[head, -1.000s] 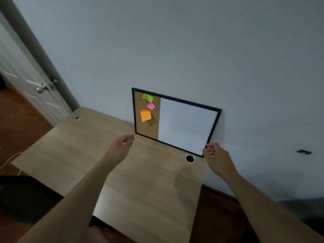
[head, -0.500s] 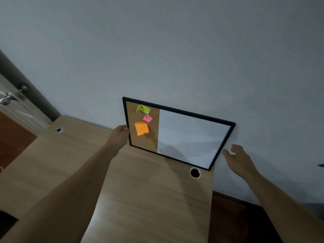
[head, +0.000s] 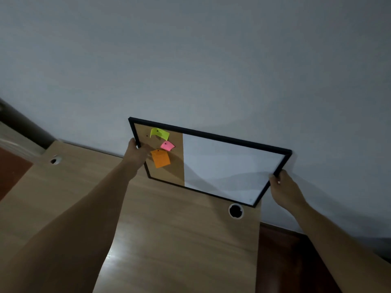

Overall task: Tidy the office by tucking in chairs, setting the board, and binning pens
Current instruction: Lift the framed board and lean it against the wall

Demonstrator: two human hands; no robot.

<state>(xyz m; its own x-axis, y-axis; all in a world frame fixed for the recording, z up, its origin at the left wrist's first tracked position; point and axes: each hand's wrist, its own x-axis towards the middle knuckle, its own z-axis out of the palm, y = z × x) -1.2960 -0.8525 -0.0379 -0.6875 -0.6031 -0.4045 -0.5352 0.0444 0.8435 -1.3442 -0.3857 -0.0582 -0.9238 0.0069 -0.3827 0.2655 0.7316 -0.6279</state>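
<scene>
A black-framed board (head: 224, 163), cork on its left part and white on the right, leans against the grey wall with its lower edge on the wooden desk (head: 173, 240). Green, pink and orange sticky notes are pinned to the cork. My left hand (head: 136, 152) grips the board's left frame edge, thumb over the cork. My right hand (head: 282, 185) grips the right frame edge near its lower corner. No chairs or pens are in view.
The desk has a round cable hole (head: 236, 210) just below the board's right corner and another cable hole (head: 55, 160) at the far left. The desk's right edge ends near the board's corner, above dark red floor (head: 281, 261). A door frame (head: 19, 125) stands at the left.
My left hand slid up the board's left edge and closed on it. My right hand, open beside the board before, now grips the right edge. The view tilted upward.
</scene>
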